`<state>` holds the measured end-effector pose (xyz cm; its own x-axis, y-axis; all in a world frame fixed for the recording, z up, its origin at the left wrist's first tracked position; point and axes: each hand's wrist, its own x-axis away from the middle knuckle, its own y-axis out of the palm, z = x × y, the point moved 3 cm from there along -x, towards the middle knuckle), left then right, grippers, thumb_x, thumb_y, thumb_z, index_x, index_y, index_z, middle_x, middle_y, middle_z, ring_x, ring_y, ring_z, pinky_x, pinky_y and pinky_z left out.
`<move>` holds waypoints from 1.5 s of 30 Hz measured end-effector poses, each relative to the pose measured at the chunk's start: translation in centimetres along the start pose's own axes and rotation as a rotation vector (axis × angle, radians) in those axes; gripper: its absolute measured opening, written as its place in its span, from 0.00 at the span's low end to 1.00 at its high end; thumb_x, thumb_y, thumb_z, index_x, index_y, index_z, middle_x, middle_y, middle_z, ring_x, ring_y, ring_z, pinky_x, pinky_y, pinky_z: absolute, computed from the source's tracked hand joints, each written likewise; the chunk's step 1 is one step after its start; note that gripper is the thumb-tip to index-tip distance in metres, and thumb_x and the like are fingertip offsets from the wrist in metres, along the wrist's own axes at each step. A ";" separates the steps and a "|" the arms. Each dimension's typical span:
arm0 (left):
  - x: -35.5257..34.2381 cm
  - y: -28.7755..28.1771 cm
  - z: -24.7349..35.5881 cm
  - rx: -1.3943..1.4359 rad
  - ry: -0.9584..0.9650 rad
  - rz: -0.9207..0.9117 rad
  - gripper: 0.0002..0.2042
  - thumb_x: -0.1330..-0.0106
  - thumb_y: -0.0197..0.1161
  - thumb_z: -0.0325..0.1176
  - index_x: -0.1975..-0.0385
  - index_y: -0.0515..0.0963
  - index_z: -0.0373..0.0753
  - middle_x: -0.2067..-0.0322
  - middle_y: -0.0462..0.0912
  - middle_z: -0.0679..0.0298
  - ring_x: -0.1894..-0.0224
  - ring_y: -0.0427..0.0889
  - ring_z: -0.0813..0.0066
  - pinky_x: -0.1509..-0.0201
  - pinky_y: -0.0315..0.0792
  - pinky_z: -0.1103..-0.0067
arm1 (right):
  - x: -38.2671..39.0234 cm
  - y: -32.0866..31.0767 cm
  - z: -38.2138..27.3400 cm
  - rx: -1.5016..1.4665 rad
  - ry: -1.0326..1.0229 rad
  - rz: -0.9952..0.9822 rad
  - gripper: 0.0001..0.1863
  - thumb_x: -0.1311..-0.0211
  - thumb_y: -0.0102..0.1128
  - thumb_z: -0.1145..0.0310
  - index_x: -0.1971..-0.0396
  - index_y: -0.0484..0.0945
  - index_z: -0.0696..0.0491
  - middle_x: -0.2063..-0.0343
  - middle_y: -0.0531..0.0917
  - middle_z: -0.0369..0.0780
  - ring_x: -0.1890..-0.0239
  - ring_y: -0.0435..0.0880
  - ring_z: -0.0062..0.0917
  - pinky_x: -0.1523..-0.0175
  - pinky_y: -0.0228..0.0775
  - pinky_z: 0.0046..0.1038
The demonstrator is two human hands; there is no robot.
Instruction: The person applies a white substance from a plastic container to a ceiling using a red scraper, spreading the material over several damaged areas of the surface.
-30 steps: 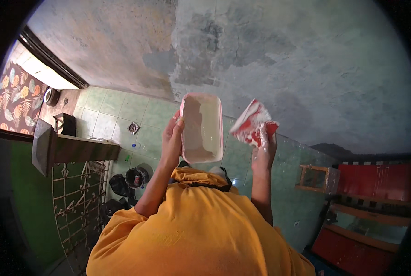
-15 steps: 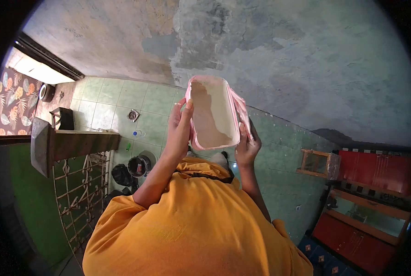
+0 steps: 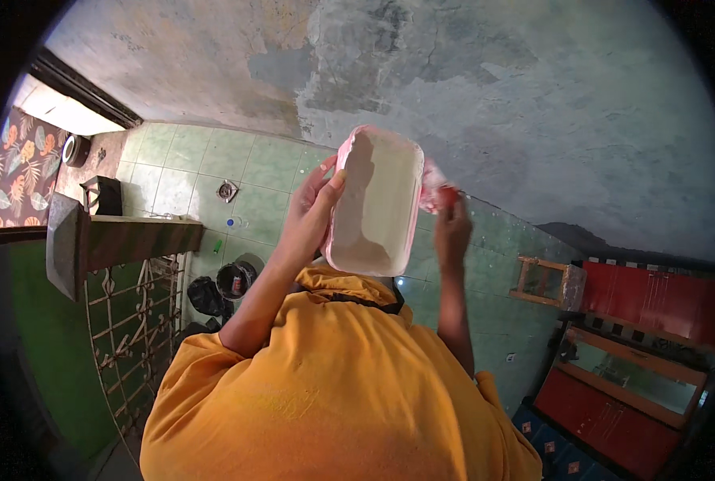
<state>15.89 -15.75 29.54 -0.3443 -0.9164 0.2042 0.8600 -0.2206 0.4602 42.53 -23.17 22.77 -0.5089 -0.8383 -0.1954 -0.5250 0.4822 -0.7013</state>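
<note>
My left hand (image 3: 315, 210) grips the left side of a rectangular container (image 3: 373, 200) with a pink rim and pale inside, partly filled with smooth off-white material. My right hand (image 3: 452, 228), blurred, is closed on a red-and-white paste-smeared piece (image 3: 437, 192), perhaps a scraper or cloth, beside the container's right edge and partly behind it.
A patchy grey wall (image 3: 493, 96) rises beyond the green tiled floor (image 3: 269, 160). On the left are a ledge (image 3: 133, 244), metal grille (image 3: 133, 329), doorway and black bucket (image 3: 237, 282). On the right stand a wooden stool (image 3: 533, 280) and red cabinets (image 3: 638, 305).
The container rose and moved rightward in view. My right hand brought the smeared piece against its right side half a second ago; now they are slightly farther right, a little higher than at first.
</note>
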 end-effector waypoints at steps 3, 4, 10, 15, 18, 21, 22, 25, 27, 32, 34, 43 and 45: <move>-0.6 -0.8 1.1 -0.182 0.045 -0.023 0.31 0.28 0.60 0.45 0.32 0.63 0.31 0.48 0.78 0.56 0.51 0.79 0.78 0.49 0.74 0.82 | -2.2 -6.8 -3.7 -0.253 -0.061 0.073 0.16 0.29 0.59 0.61 0.54 0.77 0.59 0.64 0.85 0.46 0.68 0.84 0.32 0.61 0.74 0.29; -0.8 -1.0 1.6 -0.278 0.064 -0.041 0.33 0.29 0.62 0.46 0.32 0.63 0.30 0.49 0.79 0.55 0.52 0.80 0.78 0.51 0.75 0.81 | -2.6 -8.5 -4.9 -0.254 -0.057 0.068 0.16 0.29 0.59 0.61 0.54 0.77 0.59 0.64 0.85 0.46 0.68 0.84 0.32 0.61 0.74 0.29; -1.2 0.5 4.9 -0.545 0.101 -0.093 0.37 0.37 0.66 0.51 0.35 0.68 0.28 0.49 0.81 0.48 0.53 0.82 0.72 0.48 0.75 0.77 | -3.4 -12.3 -12.7 0.015 -0.291 -0.118 0.15 0.35 0.65 0.65 0.55 0.77 0.60 0.66 0.84 0.49 0.69 0.84 0.36 0.62 0.75 0.32; -2.0 1.9 6.0 -0.862 0.099 -0.283 0.42 0.40 0.67 0.59 0.36 0.69 0.28 0.48 0.80 0.44 0.47 0.82 0.59 0.46 0.76 0.73 | -4.3 -12.3 -13.1 0.185 -0.395 -0.297 0.17 0.36 0.65 0.63 0.53 0.77 0.58 0.66 0.84 0.53 0.62 0.83 0.51 0.62 0.75 0.42; -2.3 3.1 6.6 -1.009 0.078 -0.324 0.45 0.42 0.66 0.63 0.37 0.70 0.27 0.50 0.81 0.42 0.45 0.81 0.55 0.45 0.77 0.69 | -4.8 -12.4 -13.2 0.229 -0.367 -0.382 0.17 0.35 0.63 0.62 0.53 0.76 0.58 0.66 0.83 0.54 0.62 0.83 0.52 0.61 0.74 0.44; -3.1 3.5 5.5 -0.989 0.118 -0.317 0.45 0.43 0.65 0.65 0.38 0.71 0.29 0.49 0.81 0.41 0.45 0.81 0.53 0.44 0.77 0.67 | -5.8 -12.5 -12.4 0.251 -0.285 -0.478 0.19 0.35 0.64 0.61 0.52 0.76 0.58 0.65 0.83 0.54 0.61 0.83 0.52 0.59 0.74 0.44; -3.3 3.7 5.4 -0.990 0.114 -0.312 0.45 0.43 0.65 0.65 0.38 0.71 0.29 0.49 0.81 0.41 0.45 0.81 0.53 0.44 0.77 0.67 | -6.1 -12.6 -11.9 0.248 -0.287 -0.483 0.19 0.35 0.64 0.61 0.52 0.76 0.58 0.65 0.83 0.54 0.61 0.83 0.52 0.59 0.74 0.44; -3.7 4.8 5.2 -1.023 0.120 -0.306 0.43 0.44 0.65 0.64 0.39 0.73 0.30 0.48 0.81 0.41 0.44 0.81 0.53 0.43 0.77 0.67 | -7.1 -12.5 -9.4 0.227 -0.240 -0.558 0.20 0.37 0.65 0.60 0.53 0.76 0.58 0.65 0.83 0.54 0.61 0.82 0.53 0.59 0.74 0.43; -3.9 6.1 5.3 -1.054 0.086 -0.341 0.42 0.43 0.65 0.63 0.39 0.73 0.29 0.48 0.80 0.41 0.46 0.82 0.54 0.43 0.76 0.69 | -7.8 -12.3 -7.5 0.171 -0.276 -0.596 0.20 0.37 0.67 0.60 0.53 0.77 0.59 0.66 0.84 0.52 0.64 0.84 0.48 0.59 0.74 0.38; -5.2 8.3 2.9 -1.018 0.034 -0.364 0.38 0.40 0.63 0.60 0.42 0.76 0.29 0.51 0.83 0.44 0.49 0.83 0.59 0.46 0.76 0.70 | -8.4 -11.1 -1.8 -0.085 -0.220 -0.762 0.19 0.37 0.67 0.62 0.52 0.78 0.59 0.66 0.85 0.47 0.67 0.84 0.31 0.58 0.74 0.32; -5.8 9.3 1.6 -1.014 0.014 -0.352 0.37 0.39 0.63 0.59 0.43 0.77 0.29 0.53 0.84 0.46 0.51 0.83 0.61 0.48 0.76 0.71 | -8.3 -10.9 -0.8 -0.195 -0.181 -0.824 0.19 0.37 0.67 0.63 0.52 0.79 0.60 0.67 0.86 0.45 0.66 0.83 0.25 0.57 0.74 0.30; -6.6 10.2 -7.0 -0.822 -0.211 -0.203 0.29 0.33 0.58 0.54 0.48 0.81 0.31 0.56 0.85 0.53 0.56 0.83 0.70 0.51 0.76 0.75 | -3.7 -7.3 4.8 -0.554 0.062 -1.103 0.18 0.34 0.66 0.64 0.52 0.80 0.62 0.67 0.83 0.33 0.66 0.77 0.13 0.61 0.72 0.21; -6.2 9.9 -8.6 -0.719 -0.275 -0.155 0.28 0.32 0.57 0.52 0.46 0.80 0.32 0.54 0.85 0.54 0.55 0.82 0.70 0.49 0.75 0.76 | -2.7 -6.4 5.8 -0.669 0.110 -1.150 0.19 0.34 0.66 0.62 0.52 0.80 0.62 0.66 0.83 0.32 0.67 0.77 0.13 0.62 0.72 0.21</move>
<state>29.79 -15.10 25.43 -0.4807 -0.7624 0.4332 0.7950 -0.5874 -0.1517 51.29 -25.46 23.81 0.4105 -0.8400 0.3549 -0.9051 -0.4227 0.0465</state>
